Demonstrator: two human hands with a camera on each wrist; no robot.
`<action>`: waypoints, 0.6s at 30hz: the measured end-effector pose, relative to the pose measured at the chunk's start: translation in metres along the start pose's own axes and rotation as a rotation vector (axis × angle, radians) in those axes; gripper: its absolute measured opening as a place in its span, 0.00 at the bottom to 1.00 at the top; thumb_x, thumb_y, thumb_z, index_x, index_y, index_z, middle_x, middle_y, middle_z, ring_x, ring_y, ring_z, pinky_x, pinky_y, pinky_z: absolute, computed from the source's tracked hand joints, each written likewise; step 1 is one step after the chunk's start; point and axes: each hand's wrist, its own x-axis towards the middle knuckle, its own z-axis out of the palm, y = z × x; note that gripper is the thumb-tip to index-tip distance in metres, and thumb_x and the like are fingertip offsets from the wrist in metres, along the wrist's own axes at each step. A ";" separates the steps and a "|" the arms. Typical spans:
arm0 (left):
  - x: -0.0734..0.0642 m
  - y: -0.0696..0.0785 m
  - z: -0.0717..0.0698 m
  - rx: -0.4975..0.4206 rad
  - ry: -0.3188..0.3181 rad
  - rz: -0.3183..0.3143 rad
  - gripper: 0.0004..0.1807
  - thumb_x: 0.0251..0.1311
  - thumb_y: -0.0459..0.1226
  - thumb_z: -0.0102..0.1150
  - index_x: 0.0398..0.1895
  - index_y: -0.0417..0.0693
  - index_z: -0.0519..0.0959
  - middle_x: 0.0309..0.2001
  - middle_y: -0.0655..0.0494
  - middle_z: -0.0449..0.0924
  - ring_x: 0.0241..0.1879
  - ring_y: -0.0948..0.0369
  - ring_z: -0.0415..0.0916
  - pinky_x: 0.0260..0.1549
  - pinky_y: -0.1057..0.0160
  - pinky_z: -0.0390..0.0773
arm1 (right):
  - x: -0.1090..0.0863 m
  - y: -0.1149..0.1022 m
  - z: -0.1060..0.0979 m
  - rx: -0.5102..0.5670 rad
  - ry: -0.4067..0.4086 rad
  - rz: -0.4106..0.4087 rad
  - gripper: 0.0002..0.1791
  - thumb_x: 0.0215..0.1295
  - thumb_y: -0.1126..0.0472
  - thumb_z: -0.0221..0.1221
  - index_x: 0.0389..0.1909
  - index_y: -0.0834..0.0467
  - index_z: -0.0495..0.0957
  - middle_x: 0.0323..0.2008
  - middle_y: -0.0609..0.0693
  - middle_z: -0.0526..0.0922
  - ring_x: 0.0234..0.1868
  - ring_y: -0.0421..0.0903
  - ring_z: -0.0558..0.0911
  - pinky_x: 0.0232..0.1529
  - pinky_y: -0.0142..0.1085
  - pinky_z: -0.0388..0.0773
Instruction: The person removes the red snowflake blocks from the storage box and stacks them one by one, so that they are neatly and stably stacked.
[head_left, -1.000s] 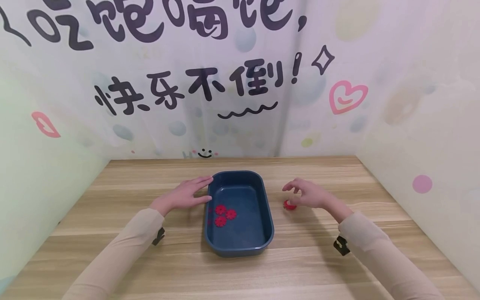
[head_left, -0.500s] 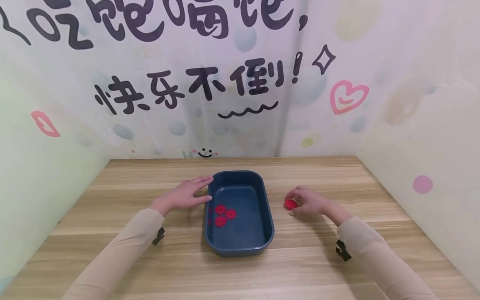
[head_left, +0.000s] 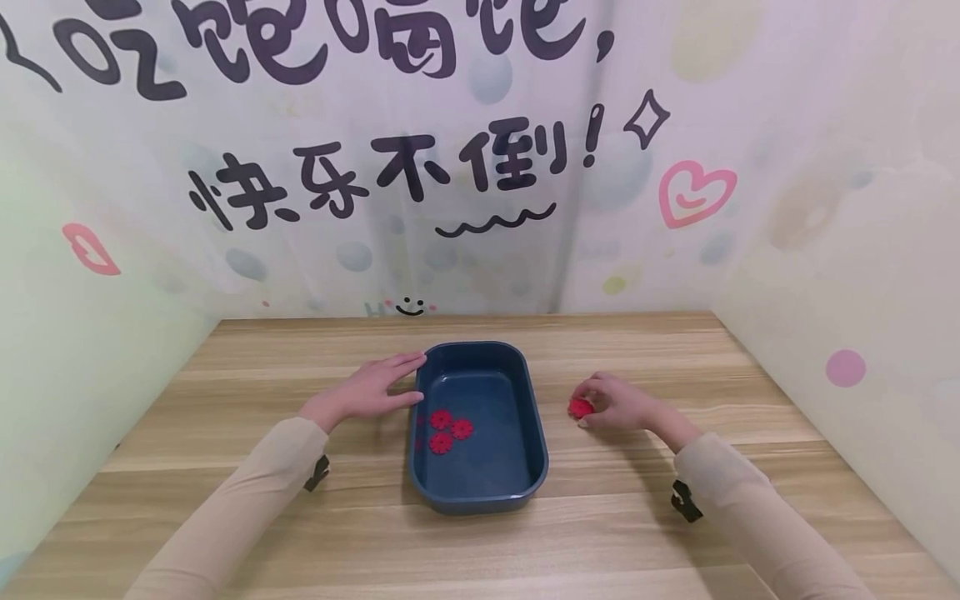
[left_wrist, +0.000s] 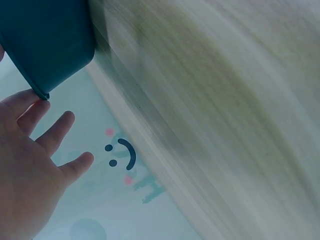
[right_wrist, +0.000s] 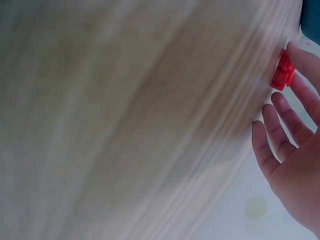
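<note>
A dark blue rectangular tub [head_left: 491, 492] with rounded corners stands on the table. My left hand [head_left: 367, 387] touches its left rim, fingers spread and fairly straight; in the left wrist view, fingertips [left_wrist: 40, 95] meet the rim's corner. Three red notched plastic discs [head_left: 442, 442] lie flat near the tub's left wall. To the right of the tub, my right hand [head_left: 618, 402] has thumb and index finger around a small stack of red notched discs [head_left: 581, 408] on the table. The right wrist view shows the stack [right_wrist: 283, 71] between thumb and finger, the other fingers loosely bent.
The wood-grain table [head_left: 300, 533] reaches a printed back wall [head_left: 480, 275], with side walls at left and right. Each wrist carries a black strap mount [head_left: 686, 502].
My right hand has lowered slightly, and its thumb and index finger have closed around the red discs. The left hand and the tub stay where they were.
</note>
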 end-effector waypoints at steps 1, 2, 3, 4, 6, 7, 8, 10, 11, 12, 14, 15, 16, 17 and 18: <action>0.000 0.000 0.000 0.000 0.000 0.000 0.35 0.59 0.52 0.47 0.65 0.42 0.56 0.64 0.46 0.53 0.62 0.50 0.50 0.54 0.43 0.50 | 0.000 0.000 0.000 0.004 0.003 -0.002 0.16 0.48 0.59 0.65 0.39 0.57 0.76 0.36 0.48 0.72 0.38 0.47 0.72 0.40 0.42 0.69; 0.000 0.000 0.000 0.000 0.001 0.000 0.35 0.59 0.53 0.47 0.65 0.42 0.56 0.64 0.46 0.53 0.62 0.49 0.50 0.54 0.43 0.50 | -0.001 0.000 -0.001 0.006 0.007 -0.003 0.16 0.48 0.59 0.65 0.39 0.58 0.76 0.36 0.49 0.72 0.38 0.48 0.72 0.40 0.43 0.69; 0.000 0.000 -0.001 -0.002 0.001 0.000 0.36 0.59 0.53 0.47 0.65 0.42 0.56 0.64 0.46 0.53 0.62 0.49 0.50 0.54 0.43 0.50 | -0.002 0.001 -0.001 0.012 0.009 0.000 0.16 0.48 0.59 0.65 0.39 0.58 0.76 0.36 0.49 0.72 0.38 0.48 0.72 0.40 0.43 0.69; 0.000 0.000 -0.001 -0.003 0.001 -0.001 0.36 0.59 0.53 0.47 0.65 0.42 0.56 0.64 0.46 0.53 0.62 0.49 0.50 0.54 0.43 0.50 | -0.002 0.001 -0.002 0.017 0.009 0.011 0.16 0.48 0.59 0.65 0.39 0.58 0.76 0.36 0.49 0.72 0.39 0.48 0.72 0.40 0.44 0.69; 0.000 0.001 -0.001 -0.005 0.002 0.000 0.35 0.59 0.53 0.47 0.65 0.42 0.56 0.64 0.46 0.53 0.62 0.49 0.50 0.54 0.43 0.50 | -0.003 0.003 -0.003 0.020 0.006 0.033 0.16 0.49 0.58 0.65 0.40 0.57 0.75 0.37 0.48 0.71 0.39 0.49 0.72 0.41 0.44 0.69; 0.000 0.001 -0.002 -0.008 0.002 0.001 0.35 0.59 0.52 0.47 0.65 0.42 0.56 0.64 0.46 0.53 0.62 0.49 0.50 0.54 0.43 0.50 | -0.004 0.003 -0.003 0.020 0.005 0.045 0.17 0.49 0.58 0.64 0.40 0.57 0.75 0.37 0.48 0.71 0.40 0.48 0.72 0.41 0.44 0.69; 0.000 0.001 -0.002 -0.008 0.001 0.001 0.35 0.59 0.52 0.47 0.65 0.41 0.56 0.64 0.46 0.53 0.62 0.49 0.50 0.54 0.43 0.50 | -0.004 0.004 -0.003 0.020 0.004 0.053 0.17 0.49 0.58 0.64 0.40 0.57 0.75 0.37 0.48 0.71 0.40 0.48 0.72 0.41 0.44 0.69; 0.000 0.002 -0.002 -0.007 -0.001 0.000 0.35 0.59 0.52 0.47 0.65 0.42 0.56 0.64 0.46 0.53 0.62 0.49 0.50 0.54 0.43 0.50 | -0.005 0.004 -0.004 0.023 0.001 0.064 0.17 0.49 0.58 0.64 0.41 0.56 0.75 0.37 0.47 0.71 0.40 0.48 0.72 0.41 0.43 0.69; 0.000 0.002 -0.002 -0.005 -0.001 0.001 0.35 0.59 0.52 0.47 0.65 0.41 0.56 0.64 0.46 0.53 0.62 0.49 0.50 0.54 0.43 0.50 | -0.005 0.004 -0.004 0.024 0.002 0.059 0.17 0.49 0.58 0.64 0.41 0.56 0.75 0.37 0.47 0.71 0.40 0.48 0.72 0.41 0.44 0.69; 0.000 0.002 -0.002 -0.005 -0.001 0.001 0.35 0.59 0.52 0.47 0.65 0.41 0.56 0.64 0.45 0.53 0.62 0.49 0.50 0.54 0.43 0.50 | -0.005 0.004 -0.004 0.022 0.001 0.054 0.17 0.49 0.58 0.64 0.41 0.56 0.75 0.37 0.47 0.71 0.40 0.48 0.72 0.41 0.44 0.69; 0.000 0.001 -0.002 -0.003 -0.002 0.001 0.35 0.59 0.52 0.47 0.65 0.42 0.56 0.64 0.46 0.53 0.62 0.49 0.50 0.54 0.43 0.50 | -0.006 0.004 -0.004 0.020 0.000 0.049 0.17 0.49 0.57 0.64 0.41 0.56 0.75 0.37 0.47 0.71 0.39 0.48 0.72 0.40 0.43 0.68; 0.000 0.001 -0.001 -0.004 -0.001 0.001 0.35 0.59 0.52 0.47 0.65 0.41 0.56 0.64 0.46 0.53 0.62 0.49 0.50 0.54 0.43 0.50 | -0.006 0.004 -0.004 0.018 -0.001 0.046 0.17 0.49 0.57 0.64 0.41 0.56 0.75 0.37 0.47 0.71 0.39 0.48 0.72 0.40 0.43 0.68; 0.000 0.001 -0.001 -0.004 0.000 0.002 0.35 0.59 0.52 0.47 0.65 0.42 0.56 0.64 0.46 0.53 0.62 0.49 0.50 0.54 0.43 0.50 | -0.006 0.004 -0.004 0.016 -0.002 0.045 0.17 0.49 0.57 0.64 0.41 0.56 0.75 0.37 0.47 0.71 0.39 0.47 0.72 0.40 0.43 0.68; 0.000 0.001 -0.001 -0.005 0.000 0.002 0.35 0.59 0.52 0.47 0.65 0.41 0.56 0.64 0.46 0.53 0.62 0.49 0.50 0.54 0.43 0.50 | -0.006 0.004 -0.004 0.013 -0.004 0.044 0.17 0.49 0.57 0.64 0.41 0.55 0.75 0.37 0.47 0.71 0.39 0.47 0.72 0.40 0.43 0.68; 0.000 0.001 -0.001 -0.003 0.000 0.002 0.35 0.59 0.52 0.47 0.65 0.42 0.56 0.64 0.46 0.53 0.62 0.49 0.50 0.54 0.43 0.50 | -0.006 0.004 -0.004 0.011 -0.005 0.042 0.17 0.49 0.57 0.64 0.41 0.55 0.75 0.37 0.47 0.71 0.39 0.47 0.71 0.40 0.43 0.68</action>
